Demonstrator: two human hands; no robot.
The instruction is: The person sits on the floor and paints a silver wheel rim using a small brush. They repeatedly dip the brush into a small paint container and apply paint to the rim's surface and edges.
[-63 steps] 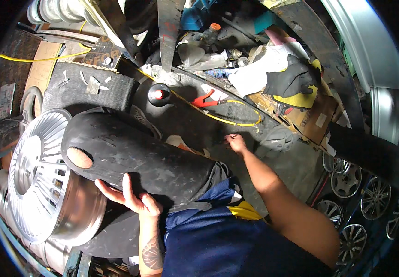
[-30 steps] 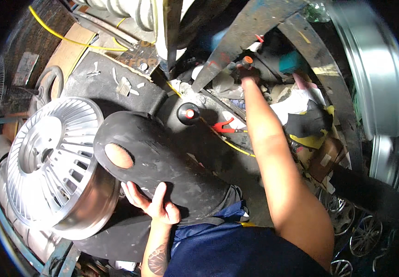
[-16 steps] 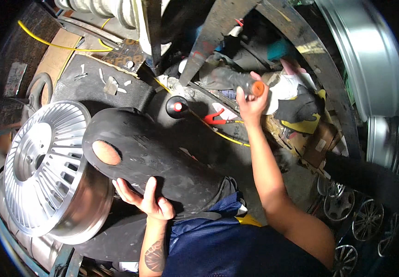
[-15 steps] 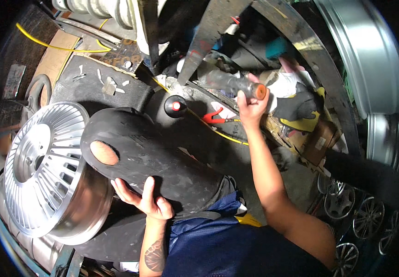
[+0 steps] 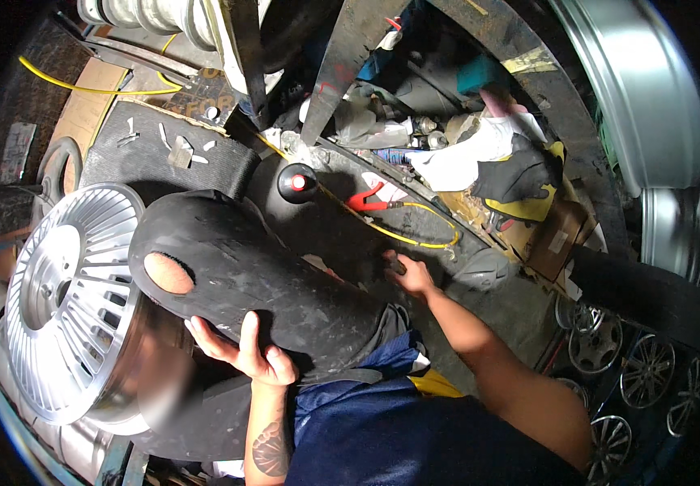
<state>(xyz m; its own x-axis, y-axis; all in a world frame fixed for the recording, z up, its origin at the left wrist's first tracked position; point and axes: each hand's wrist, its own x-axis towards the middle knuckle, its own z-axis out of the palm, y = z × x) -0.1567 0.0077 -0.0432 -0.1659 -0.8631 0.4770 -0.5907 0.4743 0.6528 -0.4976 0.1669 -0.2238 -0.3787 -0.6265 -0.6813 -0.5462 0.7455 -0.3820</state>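
My left hand (image 5: 262, 356) rests against the black trouser leg (image 5: 261, 283) near my knee, fingers apart and nothing in them. Beyond the knee, at the left, sits a silver multi-spoke wheel rim (image 5: 83, 304), tilted with its face up and to the left. My right hand (image 5: 411, 275) is low over the dark floor, to the right of my leg, its fingers curled. Something small and dark shows at the fingers, but its kind cannot be made out. Ahead of that hand lies a red air blow gun (image 5: 364, 201) on a yellow hose (image 5: 415, 242).
A black round-topped container with a red cap (image 5: 297, 183) stands ahead of my knee. Spray cans (image 5: 435, 141), white cloth (image 5: 463, 162) and a black-yellow glove (image 5: 520, 186) clutter the far right. Large rims (image 5: 642, 97) stand at the right edge, with smaller wheels (image 5: 646, 373) below.
My right hand has come down and toward me from the clutter. The dark cylinder with an orange end that it held up there is no longer plainly visible. The left hand stays on the leg.
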